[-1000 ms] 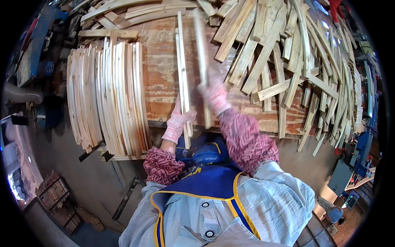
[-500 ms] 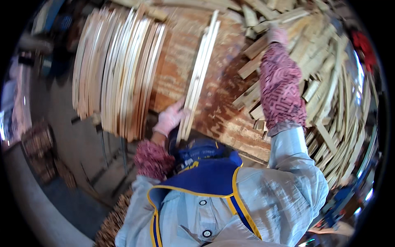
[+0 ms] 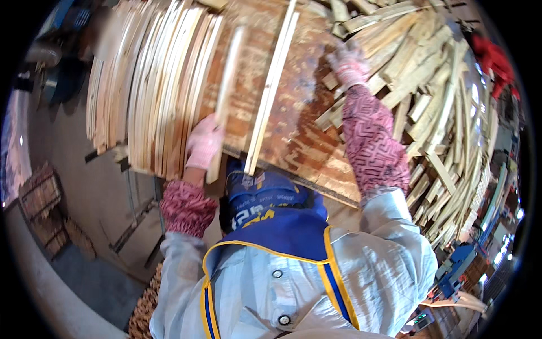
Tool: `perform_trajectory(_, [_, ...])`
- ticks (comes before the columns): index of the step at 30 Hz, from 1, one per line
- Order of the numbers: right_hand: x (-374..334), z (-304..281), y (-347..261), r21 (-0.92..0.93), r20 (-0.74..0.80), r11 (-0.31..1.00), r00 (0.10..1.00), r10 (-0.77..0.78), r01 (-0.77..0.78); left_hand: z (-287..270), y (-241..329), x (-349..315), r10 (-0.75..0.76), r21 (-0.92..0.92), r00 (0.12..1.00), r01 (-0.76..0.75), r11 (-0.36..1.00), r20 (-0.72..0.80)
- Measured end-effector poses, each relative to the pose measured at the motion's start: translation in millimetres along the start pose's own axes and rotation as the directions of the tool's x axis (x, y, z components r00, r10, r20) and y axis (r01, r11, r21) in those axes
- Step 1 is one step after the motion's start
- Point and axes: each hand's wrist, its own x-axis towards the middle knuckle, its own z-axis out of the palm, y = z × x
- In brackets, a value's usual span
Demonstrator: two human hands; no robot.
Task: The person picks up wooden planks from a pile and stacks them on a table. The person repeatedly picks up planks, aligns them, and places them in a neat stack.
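Observation:
My left hand [image 3: 203,144], in a pink glove, grips a long pale wooden strip [image 3: 227,96] near its lower end, close to the sorted stack of strips [image 3: 144,85] standing on edge at the left of the brown board table [image 3: 293,135]. Two more pale strips [image 3: 274,79] lie together on the board just right of it. My right hand [image 3: 349,63], also gloved, reaches far across to the loose pile of short wood offcuts [image 3: 429,96] at the right; its fingers are blurred and I cannot tell if they hold a piece.
The table's front edge runs diagonally just above my blue and yellow apron [image 3: 271,226]. Grey floor [image 3: 96,186] lies to the left with a metal frame [image 3: 135,220] under the table. More stacked wood [image 3: 144,308] sits low at my left. Machinery [image 3: 468,260] stands at the right.
My left hand has lifted one strip away from the pair and moved it left toward the sorted stack. My right hand stays stretched out at the offcut pile. The view has tilted slightly.

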Motion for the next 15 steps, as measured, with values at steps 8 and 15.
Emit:
perform_trajectory(8, [48.5,-10.2,26.9,0.431,-0.027,0.746,0.819,0.573,-0.507,-16.4,-8.5,8.2,-0.282,0.502,0.940,0.341,0.795,-0.191])
perform_trajectory(15, [136.5,-0.5,11.9,-0.274,-0.174,0.758,0.806,0.565,-0.591,-17.0,49.9,-19.5,-0.140,0.412,0.929,0.283,0.866,-0.343])
